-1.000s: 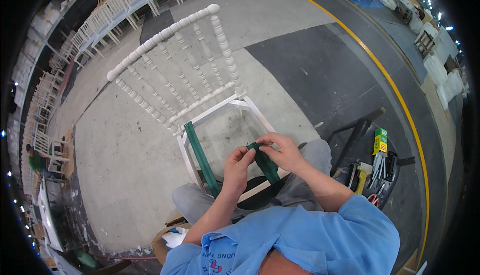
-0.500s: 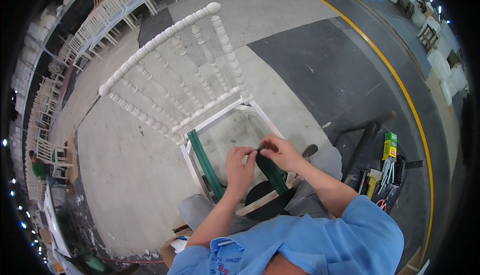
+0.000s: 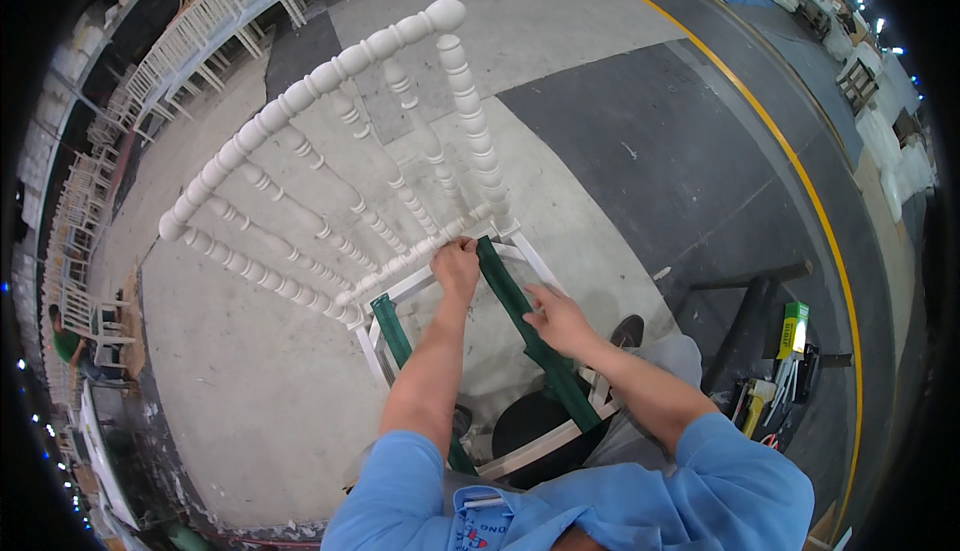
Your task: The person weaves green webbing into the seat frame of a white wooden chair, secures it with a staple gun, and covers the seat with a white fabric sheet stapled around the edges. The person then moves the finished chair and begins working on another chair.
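Observation:
A white chair frame [image 3: 395, 289] with a turned-spindle back [image 3: 310, 81] tilts away in front of me, its seat opening between my legs. One green webbing strap [image 3: 393, 331] runs along the left of the seat opening. A second green strap [image 3: 520, 316] stretches along the right side, from the front rail to the back rail. My left hand [image 3: 457, 267] is closed by the far end of this strap, fingertips pinching its edge. Beside the strap's middle, my right hand [image 3: 562, 323] has its fingers apart, the tips against or close to the strap's edge.
To my right, a dark stand [image 3: 745, 316] holds a green-and-yellow box [image 3: 793, 329], a yellow-handled tool [image 3: 755, 401], and scissors [image 3: 770, 441]. Rows of white chairs [image 3: 225, 31] line the far left. Another person [image 3: 67, 341] works at the left edge.
The right strap now lies stretched to the back rail, where before it was folded up near the front. My left hand moved forward with its end; my right hand released the fold.

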`<state>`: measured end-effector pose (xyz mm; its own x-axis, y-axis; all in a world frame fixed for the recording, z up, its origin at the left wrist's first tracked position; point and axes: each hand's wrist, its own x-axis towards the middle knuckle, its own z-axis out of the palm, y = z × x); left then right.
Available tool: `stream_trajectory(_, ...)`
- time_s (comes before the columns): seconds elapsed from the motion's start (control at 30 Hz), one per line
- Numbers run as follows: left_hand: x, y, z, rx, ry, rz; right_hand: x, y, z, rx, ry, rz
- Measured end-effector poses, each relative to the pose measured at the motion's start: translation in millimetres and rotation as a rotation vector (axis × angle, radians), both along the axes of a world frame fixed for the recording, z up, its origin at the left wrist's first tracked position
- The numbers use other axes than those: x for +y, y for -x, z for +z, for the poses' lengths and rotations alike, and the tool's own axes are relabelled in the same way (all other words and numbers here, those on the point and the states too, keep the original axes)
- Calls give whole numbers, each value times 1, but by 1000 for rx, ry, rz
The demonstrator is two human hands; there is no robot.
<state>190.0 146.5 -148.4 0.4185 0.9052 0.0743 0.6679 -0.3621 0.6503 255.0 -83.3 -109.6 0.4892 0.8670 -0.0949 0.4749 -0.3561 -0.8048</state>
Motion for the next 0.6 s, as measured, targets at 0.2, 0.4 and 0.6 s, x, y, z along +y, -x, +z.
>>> stream_trajectory(0.2, -8, -16, -7, -14, -99, 28, 79, -31, -1, -277, -43, 109)
stream_trajectory(0.4, -10, -14, -6, 35, -68, 54, 121, -45, -7, -340, 251, 224)
stream_trajectory(0.6, -30, 19, -14, -14, -327, -175, 121, -38, -14, -380, 261, 242)
